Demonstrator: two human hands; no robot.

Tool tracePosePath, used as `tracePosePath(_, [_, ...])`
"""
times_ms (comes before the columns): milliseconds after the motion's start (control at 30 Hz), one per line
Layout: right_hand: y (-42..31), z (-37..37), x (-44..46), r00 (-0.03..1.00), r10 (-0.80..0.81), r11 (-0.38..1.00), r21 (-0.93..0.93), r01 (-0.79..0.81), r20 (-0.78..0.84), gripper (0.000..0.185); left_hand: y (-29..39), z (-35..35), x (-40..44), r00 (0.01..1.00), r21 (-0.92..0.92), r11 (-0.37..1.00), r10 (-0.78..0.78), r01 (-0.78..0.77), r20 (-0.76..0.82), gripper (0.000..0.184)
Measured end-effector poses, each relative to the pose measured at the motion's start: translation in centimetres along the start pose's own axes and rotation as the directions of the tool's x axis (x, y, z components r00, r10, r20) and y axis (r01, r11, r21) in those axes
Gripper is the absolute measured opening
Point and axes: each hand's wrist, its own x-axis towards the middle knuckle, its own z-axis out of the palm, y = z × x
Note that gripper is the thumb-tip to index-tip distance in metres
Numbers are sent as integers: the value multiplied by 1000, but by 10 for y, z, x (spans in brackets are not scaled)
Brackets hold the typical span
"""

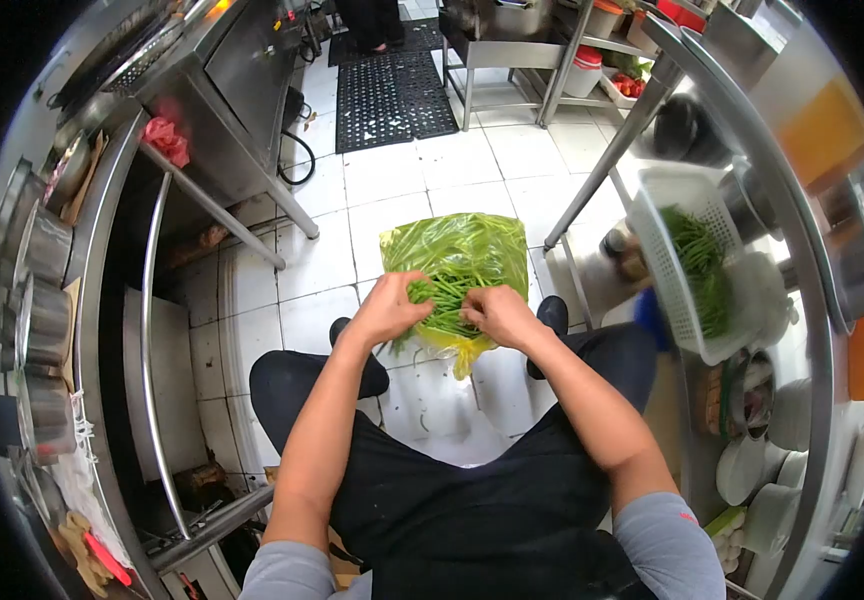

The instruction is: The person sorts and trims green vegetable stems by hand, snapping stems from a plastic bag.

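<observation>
A yellow-green plastic bag (457,240) lies between my feet, with long thin green beans (449,300) showing in its opening. My left hand (390,307) is at the left side of the beans, its fingers curled in against them. On the right, my right hand (500,314) touches the beans with thumb and fingers pinched together. What lies between the fingers of either hand is too small to make out. The bag's gathered yellow edge (464,352) points toward me.
A white perforated basket (656,213) of green beans stands on a low shelf at the right. Steel rack posts (624,143) rise beside it. Metal pots (49,318) line the left shelf. A black mat (392,100) lies ahead, near a person's dark-clothed legs (372,22).
</observation>
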Motion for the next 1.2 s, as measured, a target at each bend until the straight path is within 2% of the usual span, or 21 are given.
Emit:
tracePosePath(67, [-10, -9, 0, 999, 50, 995, 85, -48, -16, 17, 4, 8, 4, 988, -13, 992, 126, -128, -90, 33])
tracePosePath(100, [-11, -8, 0, 999, 50, 995, 86, -48, -15, 17, 2, 13, 8, 984, -34, 985, 170, -172, -57, 33])
tracePosePath(167, [-12, -7, 0, 988, -49, 982, 175, 75, -146, 17, -4, 21, 13, 984, -7, 985, 174, -174, -43, 33])
tracePosePath(200, [-10, -5, 2, 988, -54, 981, 176, 80, -145, 17, -5, 22, 14, 983, 23, 983, 182, -181, -27, 32])
tracePosePath(267, [0, 0, 5, 937, -260, 943, 146, 298, -234, 19, -7, 22, 16, 973, 24, 975, 220, -219, -63, 30])
tracePosePath(333, [0, -3, 3, 941, -245, 948, 145, 283, -234, 19, 5, 13, 12, 995, -18, 995, 99, -100, -25, 30])
tracePosePath(400, [-3, -4, 2, 943, -234, 951, 144, 272, -235, 18, -2, 18, 16, 996, -70, 994, 90, -89, -1, 29])
tracePosePath(467, [-7, -5, 1, 978, -79, 910, 387, 149, -191, 15, -8, 21, 19, 996, -120, 989, 91, -87, 21, 29])
tracePosePath(500, [-9, -7, 1, 978, -79, 911, 385, 150, -193, 15, -8, 21, 20, 994, -118, 987, 112, -111, 5, 30])
tracePosePath(567, [-12, -12, 1, 979, 21, 875, 477, 79, -201, 13, -7, 19, 20, 991, -116, 984, 137, -137, -12, 30])
tracePosePath(600, [-10, -13, 2, 979, 21, 876, 476, 80, -202, 13, -2, 15, 17, 995, -117, 988, 102, -104, -19, 30])
tracePosePath(667, [-6, -16, 2, 917, -266, 934, 154, 322, -298, 11, 3, 10, 13, 998, -118, 991, 65, -68, -24, 30])
tracePosePath(733, [-17, -16, 0, 918, -231, 927, 214, 308, -324, 10, 5, 9, 11, 987, 17, 987, 159, -158, -33, 32])
tracePosePath(800, [-20, -14, 1, 917, -196, 915, 272, 299, -347, 9, 5, 14, 9, 986, 26, 986, 163, -162, -41, 32])
tracePosePath(867, [-14, -11, 4, 918, -274, 940, 124, 319, -286, 8, 5, 13, 9, 984, 38, 985, 169, -168, -51, 32])
tracePosePath(1000, [-8, -8, 6, 927, -287, 941, 111, 320, -239, 9, 10, 8, 7, 989, 113, 985, 140, -133, -50, 33])
tracePosePath(1067, [-5, 0, 7, 911, -308, 946, 15, 325, -275, 10, 8, 10, 8, 990, 127, 984, 136, -129, -49, 33])
tracePosePath(1100, [-7, 1, 7, 911, -307, 946, 15, 323, -275, 10, 7, 12, 9, 987, 126, 982, 152, -143, -60, 33])
tracePosePath(1167, [-13, 4, 7, 929, -39, 975, 188, 115, -368, 13, 6, 12, 10, 983, 125, 979, 172, -162, -71, 32])
tracePosePath(1200, [-11, 2, 8, 928, -41, 976, 185, 117, -370, 13, 10, 8, 8, 991, 62, 992, 116, -112, -65, 31])
